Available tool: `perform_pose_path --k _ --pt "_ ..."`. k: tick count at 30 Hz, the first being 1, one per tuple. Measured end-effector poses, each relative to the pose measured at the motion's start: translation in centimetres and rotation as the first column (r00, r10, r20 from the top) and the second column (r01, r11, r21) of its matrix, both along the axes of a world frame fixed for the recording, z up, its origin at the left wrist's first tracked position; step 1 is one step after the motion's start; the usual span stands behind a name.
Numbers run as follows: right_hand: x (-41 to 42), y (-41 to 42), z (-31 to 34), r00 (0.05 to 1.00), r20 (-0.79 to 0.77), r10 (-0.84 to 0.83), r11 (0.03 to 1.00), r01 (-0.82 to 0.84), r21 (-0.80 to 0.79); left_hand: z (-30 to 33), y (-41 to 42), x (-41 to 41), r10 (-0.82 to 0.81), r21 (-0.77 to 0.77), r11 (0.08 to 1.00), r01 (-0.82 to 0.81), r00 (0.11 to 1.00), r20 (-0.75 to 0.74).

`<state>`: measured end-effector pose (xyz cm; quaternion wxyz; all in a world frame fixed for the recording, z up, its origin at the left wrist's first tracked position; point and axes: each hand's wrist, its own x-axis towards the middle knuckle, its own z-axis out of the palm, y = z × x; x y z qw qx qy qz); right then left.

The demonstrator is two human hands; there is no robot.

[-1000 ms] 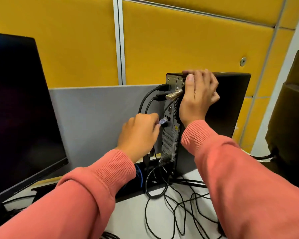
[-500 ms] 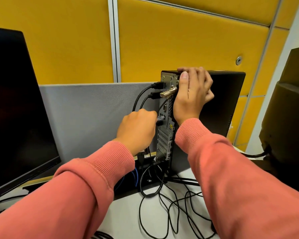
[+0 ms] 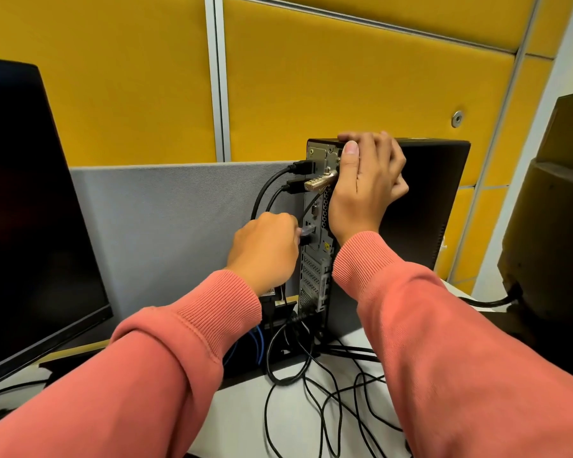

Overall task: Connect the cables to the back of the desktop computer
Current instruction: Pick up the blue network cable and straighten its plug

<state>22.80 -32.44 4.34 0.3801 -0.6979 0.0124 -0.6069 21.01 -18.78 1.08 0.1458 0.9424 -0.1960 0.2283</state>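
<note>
Mid-frame, my left hand (image 3: 265, 249) pinches a small plug (image 3: 306, 230) at the desktop computer (image 3: 420, 206) back panel; right hand (image 3: 364, 186) clamps its top. Light, stiff connector: I grip its body, not the floppy cable.

Right hand (image 3: 366, 190) gripping the desktop computer (image 3: 424, 206) top, left hand (image 3: 265, 252) pressing a clear plug (image 3: 306, 230) into its rear panel, loose cables (image 3: 315, 401) on white worktop (image 3: 239, 414)
</note>
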Motion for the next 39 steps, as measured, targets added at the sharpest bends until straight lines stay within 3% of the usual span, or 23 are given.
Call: perform_pose_path --k 5,12,24,39 --pt "0.0 0.0 0.0 1.000 0.003 -0.003 1.000 0.003 -0.004 0.1 -0.1 0.2 -0.015 -0.095 0.995 0.009 0.998 -0.067" --pt "-0.1 0.0 0.0 1.000 0.000 -0.001 1.000 0.001 -0.005 -0.8 -0.3 -0.3 0.005 -0.175 0.985 0.003 0.999 0.044" --pt "0.0 0.1 0.0 1.000 0.001 0.002 1.000 -0.002 0.010 -0.9 -0.1 -0.3 -0.008 -0.068 0.997 0.022 0.979 0.205" --pt "0.1 0.4 0.2 1.000 0.006 0.004 0.999 -0.005 0.041 -0.9 -1.4 1.1 0.013 0.051 0.998 -0.026 0.971 0.241"
